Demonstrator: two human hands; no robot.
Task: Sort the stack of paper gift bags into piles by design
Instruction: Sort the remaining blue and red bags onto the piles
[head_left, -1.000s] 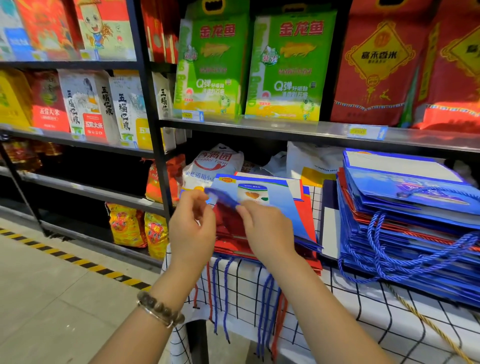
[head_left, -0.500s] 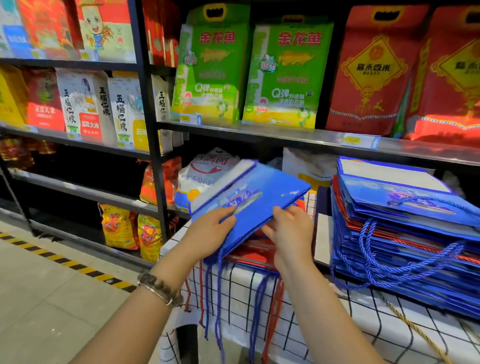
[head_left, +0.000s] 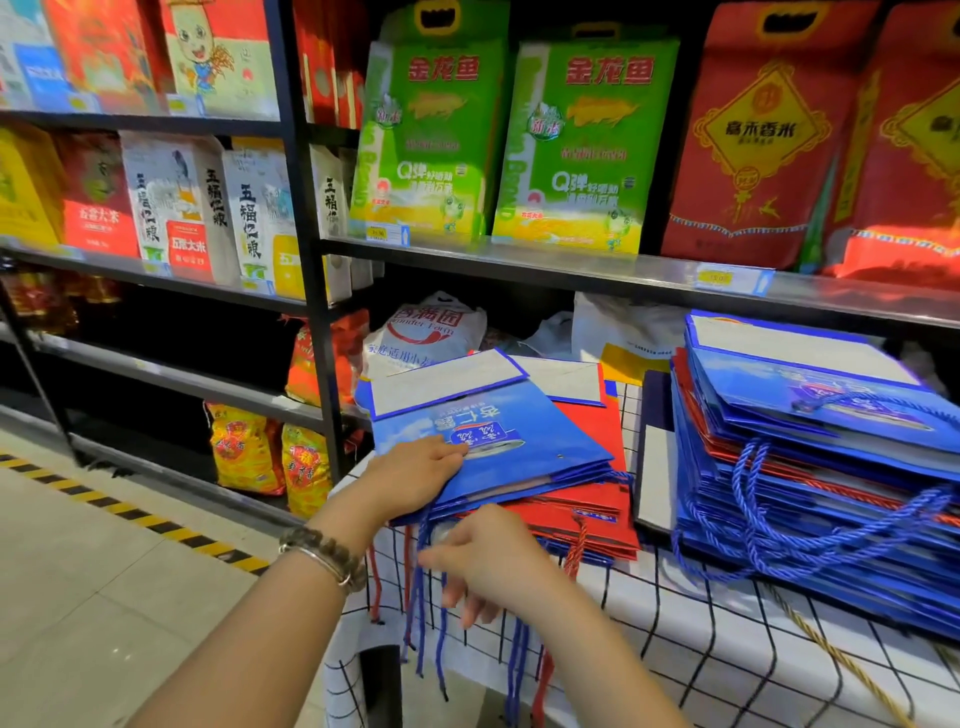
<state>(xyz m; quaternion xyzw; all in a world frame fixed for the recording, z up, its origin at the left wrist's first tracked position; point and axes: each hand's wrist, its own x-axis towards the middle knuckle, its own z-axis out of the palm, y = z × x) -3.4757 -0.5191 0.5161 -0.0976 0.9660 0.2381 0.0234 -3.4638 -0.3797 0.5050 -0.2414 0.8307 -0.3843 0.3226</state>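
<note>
Blue gift bag (head_left: 498, 441) lay flat on top of the near pile, over red gift bags (head_left: 587, 499), at the left end of the desk (head_left: 727, 649) with its grid-checked cloth. Left hand (head_left: 415, 473) rested on the bag's near-left corner, fingers straight and flat on the printed face. Right hand (head_left: 488, 556) hung just below the pile's front edge among the dangling cord handles (head_left: 423, 623). Its fingers pointed down and were blurred, so I could not tell whether they pinched a cord. Mixed stack (head_left: 810, 467) of blue and red bags sat to the right, near the pile but apart from it, with a flat navy-and-white piece (head_left: 655, 457) of unclear kind in the gap. Bags judged light, glossy and fairly stiff, and likely to slide on one another. Best taken by a side or the folded end, palm on top and thumb beneath. The cords looked tangle-prone and poor to pull by. The pile sat close to the desk's left edge, with cords over the front, so a hard push could send bags to the floor (head_left: 78, 571). The metal shelf (head_left: 571, 265) hung low over the back of the piles. Free room lay toward the person and upward at the front.
</note>
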